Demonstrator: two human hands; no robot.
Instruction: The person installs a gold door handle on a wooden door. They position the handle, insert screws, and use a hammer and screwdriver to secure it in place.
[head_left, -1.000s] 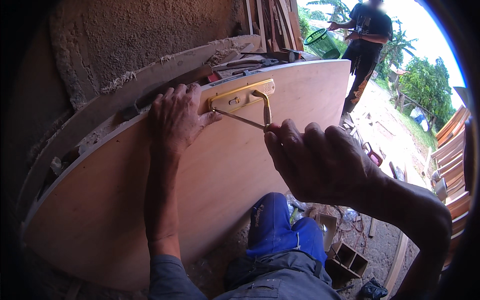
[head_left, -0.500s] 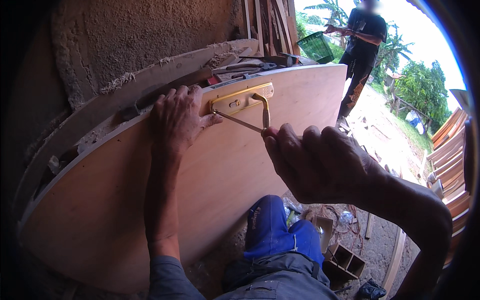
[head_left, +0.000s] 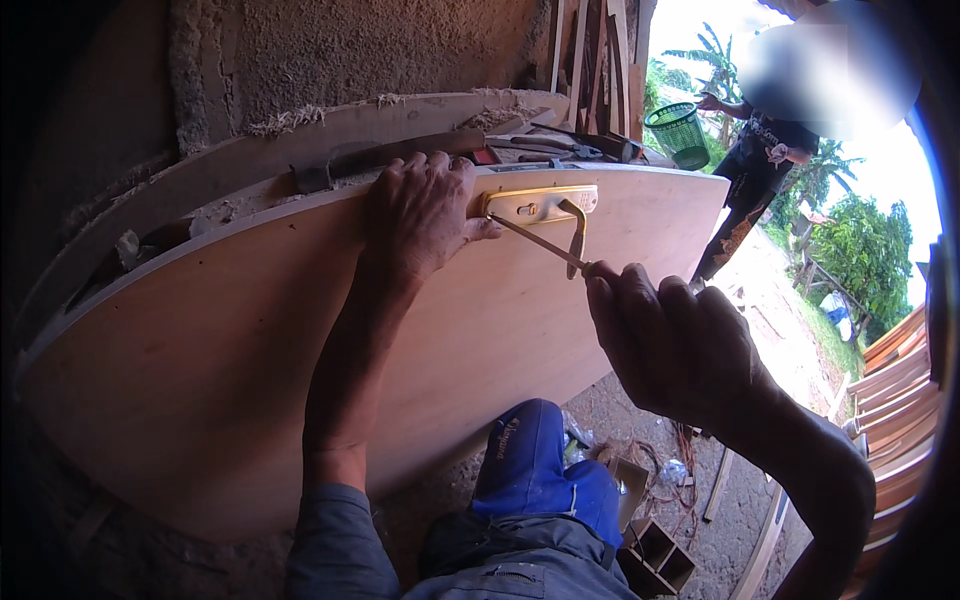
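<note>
A pale wooden door [head_left: 430, 430] stands on its long edge in front of me. My left hand [head_left: 420, 215] is closed over its top edge, with the thumb on the face beside a gold-coloured handle plate [head_left: 530, 207]. A lever handle [head_left: 577, 240] sticks out from the plate. My right hand [head_left: 680, 345] grips a screwdriver [head_left: 540, 243], whose handle is mostly hidden in the fist. The screwdriver's tip meets the plate's left end, close to my left thumb. Any screw under the tip is too small to make out.
Pliers [head_left: 545, 147] and other hand tools lie behind the door's top edge. A person [head_left: 760, 165] at the far right holds a green basket [head_left: 677, 135]. A divided wooden box [head_left: 655, 560] sits on the ground near my knees. Stacked wood [head_left: 895, 410] stands at the right.
My view has turned, so the door and both hands sit further right in the picture. The person with the basket has changed pose. The screwdriver stays at the plate's left end.
</note>
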